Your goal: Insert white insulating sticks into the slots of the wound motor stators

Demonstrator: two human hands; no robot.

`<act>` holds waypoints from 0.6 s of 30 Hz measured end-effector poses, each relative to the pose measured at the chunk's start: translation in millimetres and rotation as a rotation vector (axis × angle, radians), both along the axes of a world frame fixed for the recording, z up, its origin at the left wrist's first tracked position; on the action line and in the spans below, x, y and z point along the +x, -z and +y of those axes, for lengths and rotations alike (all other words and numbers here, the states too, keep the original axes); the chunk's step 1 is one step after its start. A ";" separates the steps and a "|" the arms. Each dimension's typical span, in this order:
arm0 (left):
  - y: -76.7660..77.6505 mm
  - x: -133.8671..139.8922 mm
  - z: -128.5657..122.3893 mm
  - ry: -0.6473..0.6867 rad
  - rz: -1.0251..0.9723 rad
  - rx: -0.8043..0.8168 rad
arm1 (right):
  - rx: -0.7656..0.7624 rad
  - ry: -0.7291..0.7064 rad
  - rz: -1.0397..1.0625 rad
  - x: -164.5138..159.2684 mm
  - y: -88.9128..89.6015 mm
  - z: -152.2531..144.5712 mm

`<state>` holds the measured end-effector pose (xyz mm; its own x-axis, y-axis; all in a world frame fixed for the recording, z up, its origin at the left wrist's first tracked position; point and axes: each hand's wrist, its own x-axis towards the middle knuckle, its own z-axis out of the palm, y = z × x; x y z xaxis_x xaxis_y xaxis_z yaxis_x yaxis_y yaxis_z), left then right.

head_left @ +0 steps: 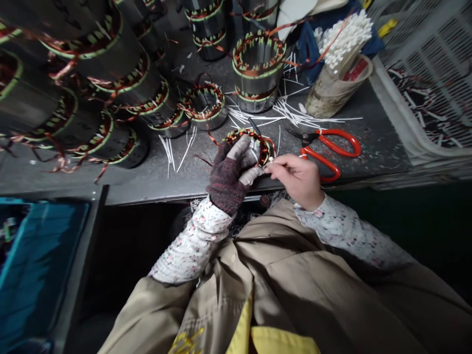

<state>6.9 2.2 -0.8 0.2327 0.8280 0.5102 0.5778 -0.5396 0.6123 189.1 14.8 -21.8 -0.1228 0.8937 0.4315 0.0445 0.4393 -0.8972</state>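
Observation:
At the front of the bench, my left hand (232,172) wears a dark maroon fingerless glove, with white wrapping on its fingers. It grips a motor stator (264,147), a ring with copper windings, its fingers reaching across and into the opening. My bare right hand (297,178) is at the stator's near right side, thumb and forefinger pinched on a small white piece (271,159) whose kind I cannot make out. The left fingertips almost meet the right ones there. Just right of the right hand lie red-handled scissors (328,147), blades apart.
Stacked stators (121,83) crowd the left, and another stack (258,73) stands behind my hands. White strips (295,115) lie scattered on the bench (379,128). A worn cup (328,93) holds bundled white sticks. A white basket (405,118) with scraps is right; a blue crate (44,246) sits lower left.

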 end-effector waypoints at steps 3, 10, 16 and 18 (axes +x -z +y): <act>0.0 2.7 0.0 -0.010 -0.101 0.062 | -0.078 -0.059 0.034 2.7 -6.3 -1.8; -0.1 7.4 -0.8 0.007 -0.208 0.005 | 0.040 -0.105 -0.085 13.6 -13.9 -4.4; -6.1 2.1 0.5 -0.010 0.013 0.194 | 0.078 -0.123 -0.106 13.8 -16.4 -5.5; -6.4 0.6 1.7 -0.009 0.051 0.221 | 0.127 -0.095 -0.157 12.5 -16.0 -3.4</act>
